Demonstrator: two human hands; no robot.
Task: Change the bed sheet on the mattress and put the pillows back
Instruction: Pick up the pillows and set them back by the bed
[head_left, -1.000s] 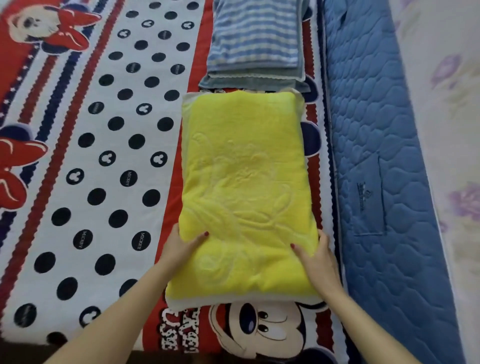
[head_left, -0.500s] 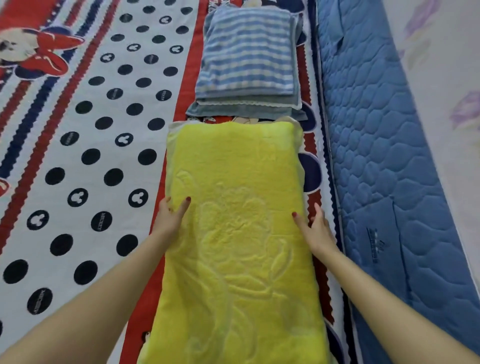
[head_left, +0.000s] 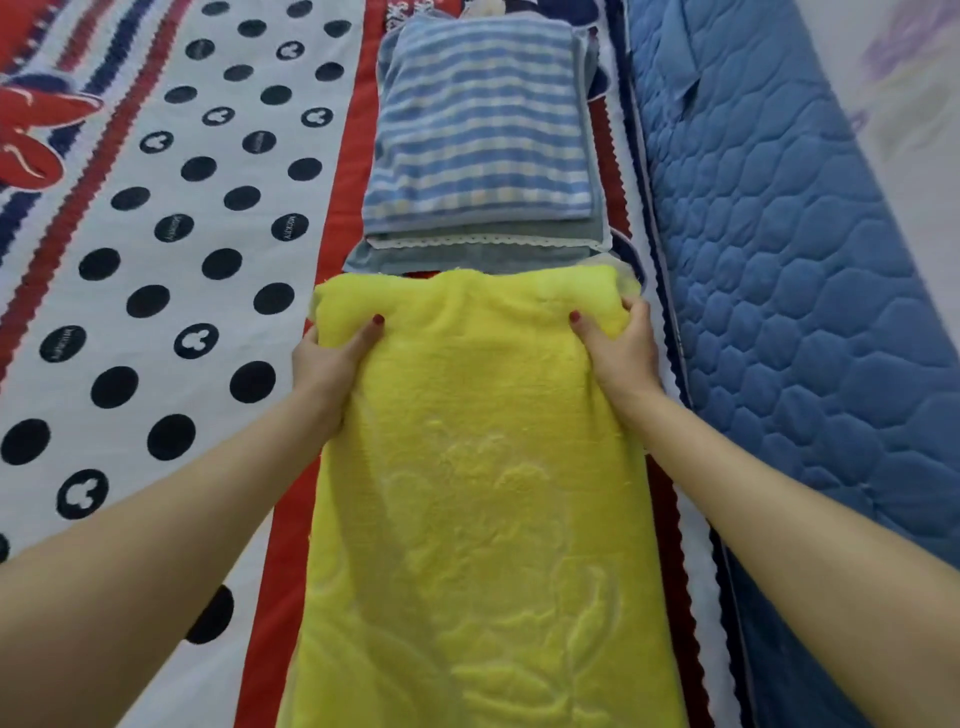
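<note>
A yellow fluffy pillow (head_left: 483, 493) lies lengthwise on the cartoon-print bed sheet (head_left: 156, 260), which is white with black dots and red stripes. My left hand (head_left: 327, 364) grips the pillow's far left corner, thumb on top. My right hand (head_left: 618, 358) grips the far right corner, fingers curled round the edge. Just beyond, a blue-and-white striped pillow (head_left: 483, 130) lies on a grey-blue layer with lace trim (head_left: 478, 254). The yellow pillow's far edge touches that grey-blue layer.
A blue quilted mattress or pad (head_left: 779, 260) runs along the right side, close to the pillows. Beyond it at the far right is a pale floral surface (head_left: 914, 78). The dotted sheet spreads wide to the left.
Both hands have slid forward along the yellow pillow's sides, from its near end to its far corners. The pillow's far edge now meets the grey-blue layer under the striped pillow.
</note>
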